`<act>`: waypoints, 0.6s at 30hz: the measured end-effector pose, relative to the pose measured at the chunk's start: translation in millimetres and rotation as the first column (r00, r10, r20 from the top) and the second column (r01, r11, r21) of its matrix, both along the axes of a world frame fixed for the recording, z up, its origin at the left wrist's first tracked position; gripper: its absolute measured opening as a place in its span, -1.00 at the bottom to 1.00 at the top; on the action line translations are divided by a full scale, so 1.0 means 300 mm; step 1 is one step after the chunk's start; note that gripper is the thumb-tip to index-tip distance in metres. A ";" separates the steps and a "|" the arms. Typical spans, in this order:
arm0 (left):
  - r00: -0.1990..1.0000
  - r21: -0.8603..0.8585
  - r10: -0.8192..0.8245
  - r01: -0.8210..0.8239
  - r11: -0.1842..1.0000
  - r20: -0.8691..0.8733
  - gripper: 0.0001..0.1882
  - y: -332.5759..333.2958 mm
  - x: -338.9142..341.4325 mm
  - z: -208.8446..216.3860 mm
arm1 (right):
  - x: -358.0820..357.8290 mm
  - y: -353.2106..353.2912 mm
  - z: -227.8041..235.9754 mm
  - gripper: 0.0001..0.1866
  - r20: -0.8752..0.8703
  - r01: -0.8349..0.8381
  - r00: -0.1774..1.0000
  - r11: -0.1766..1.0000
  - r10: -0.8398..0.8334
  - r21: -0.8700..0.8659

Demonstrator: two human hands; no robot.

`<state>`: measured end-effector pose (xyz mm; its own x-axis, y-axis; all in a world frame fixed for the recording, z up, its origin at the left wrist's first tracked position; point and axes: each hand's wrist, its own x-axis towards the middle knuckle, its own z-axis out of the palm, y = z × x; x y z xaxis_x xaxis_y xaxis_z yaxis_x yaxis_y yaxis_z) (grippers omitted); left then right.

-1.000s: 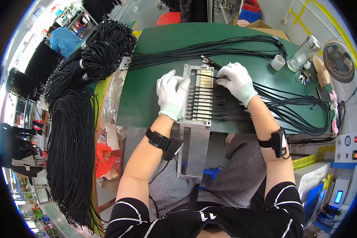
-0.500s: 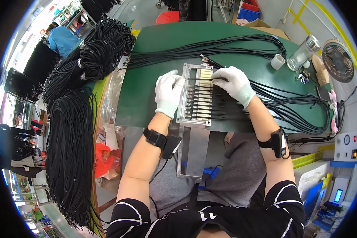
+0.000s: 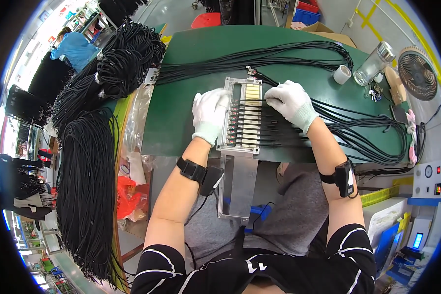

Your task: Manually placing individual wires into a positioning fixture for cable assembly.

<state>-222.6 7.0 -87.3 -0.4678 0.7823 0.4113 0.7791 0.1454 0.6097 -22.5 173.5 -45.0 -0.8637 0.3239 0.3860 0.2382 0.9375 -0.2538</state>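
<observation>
A metal fixture (image 3: 225, 128) with a row of pale slotted blocks (image 3: 251, 115) stands at the near edge of the green table. Several black cables lie side by side across it, their connector ends (image 3: 232, 122) at its left side. My right hand (image 3: 291, 104), in a white glove, pinches a black cable (image 3: 254, 100) just right of the blocks, above the cables in place. My left hand (image 3: 209, 111), also gloved, rests at the fixture's left rail with its fingers bent together near that cable's end. What its fingertips hold is hidden.
Long black cables (image 3: 357, 122) loop across the table's right side, and more (image 3: 259, 53) run along the back. A glass bottle (image 3: 375, 63), a white roll (image 3: 342, 75) and a fan (image 3: 417, 73) stand at right. Large black cable bundles (image 3: 88, 181) hang at left. A person in blue (image 3: 76, 50) is far left.
My left fingers have closed in at the fixture's left rail, over the cable's end. My right hand keeps its pinch and has shifted slightly. The cable sits slightly lower across the blocks.
</observation>
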 end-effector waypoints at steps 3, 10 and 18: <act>0.993 0.033 -0.014 0.018 0.999 -0.114 -0.72 0.014 0.036 -0.005 | -0.018 -0.011 -0.011 -0.90 -0.004 0.007 1.000 1.000 -0.007 0.027; 0.916 -0.222 -0.130 0.047 0.974 -0.378 -0.67 0.027 0.091 0.063 | -0.030 0.048 -0.046 -0.88 -0.042 0.191 0.981 0.981 -0.190 0.034; 0.947 -0.091 -0.126 0.103 0.990 -0.297 -0.75 0.028 0.062 0.007 | -0.029 0.115 -0.045 -0.87 -0.046 0.416 0.909 0.906 -0.413 0.084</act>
<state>-203.9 15.5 -85.3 -0.2366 0.8568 0.4582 0.9387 0.0800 0.3352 -31.1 208.0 -58.5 -0.6482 0.6135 0.4510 0.6048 0.7747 -0.1846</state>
